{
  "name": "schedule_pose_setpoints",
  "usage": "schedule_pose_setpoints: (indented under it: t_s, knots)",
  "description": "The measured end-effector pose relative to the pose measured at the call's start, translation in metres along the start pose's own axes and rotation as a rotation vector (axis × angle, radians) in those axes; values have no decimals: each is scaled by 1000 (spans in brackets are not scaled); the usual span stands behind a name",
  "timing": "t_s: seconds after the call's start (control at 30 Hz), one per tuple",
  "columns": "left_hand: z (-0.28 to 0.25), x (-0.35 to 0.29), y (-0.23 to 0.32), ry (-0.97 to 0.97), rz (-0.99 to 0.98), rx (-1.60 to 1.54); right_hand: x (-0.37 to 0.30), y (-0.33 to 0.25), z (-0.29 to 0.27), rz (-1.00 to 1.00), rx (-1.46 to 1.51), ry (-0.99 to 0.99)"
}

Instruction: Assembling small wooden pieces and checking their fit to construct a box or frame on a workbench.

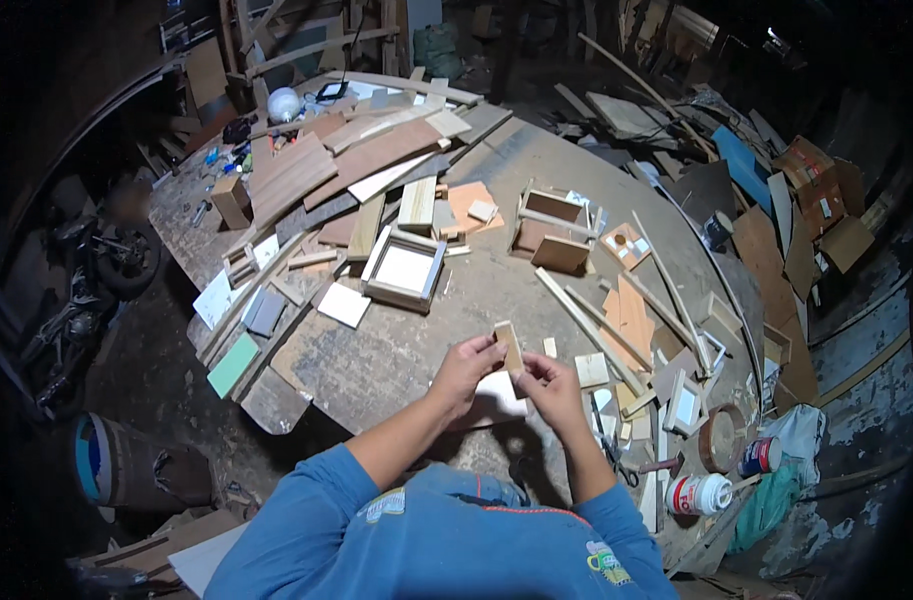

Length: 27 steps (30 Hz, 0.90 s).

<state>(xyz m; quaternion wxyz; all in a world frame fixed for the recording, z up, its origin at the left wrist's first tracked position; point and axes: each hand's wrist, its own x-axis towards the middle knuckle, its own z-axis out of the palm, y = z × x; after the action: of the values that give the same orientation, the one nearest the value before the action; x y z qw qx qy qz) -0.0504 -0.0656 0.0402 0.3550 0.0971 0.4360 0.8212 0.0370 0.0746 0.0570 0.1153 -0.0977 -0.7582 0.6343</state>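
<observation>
Between my two hands, above the near edge of the workbench, is a small, thin wooden piece [508,347] held tilted on end. My left hand [463,368] pinches its upper left side, and my right hand [553,388] grips its lower right end. Just below them lies a white panel [496,393], partly covered by my hands. A small pale wood block [549,347] and a square wooden piece [591,370] rest to the right of my right hand. Beyond my left hand stands a square wooden box frame [404,268] with a white inside.
Stacked boards [376,165] cover the bench's far left. A partitioned wooden box [553,232] stands at the back centre. Wood strips [586,320] spread over the right, with scissors [628,472], a hammer [659,465], a white tub [700,494] and a tape roll [721,438] near the edge.
</observation>
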Motion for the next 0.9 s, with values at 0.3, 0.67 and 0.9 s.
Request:
schedule_pose_setpoints:
  t_s: [0.3,0.67,0.9]
  knots:
    - [-41,-8,17,-2,-330,83,-4,-15,9,-484,-832,46]
    - [-91,-31,-28,31,-71,385,4,73,-1,156,-228,-224]
    - [-103,-25,-53,214,265,966,21,108,18,84,-339,-119]
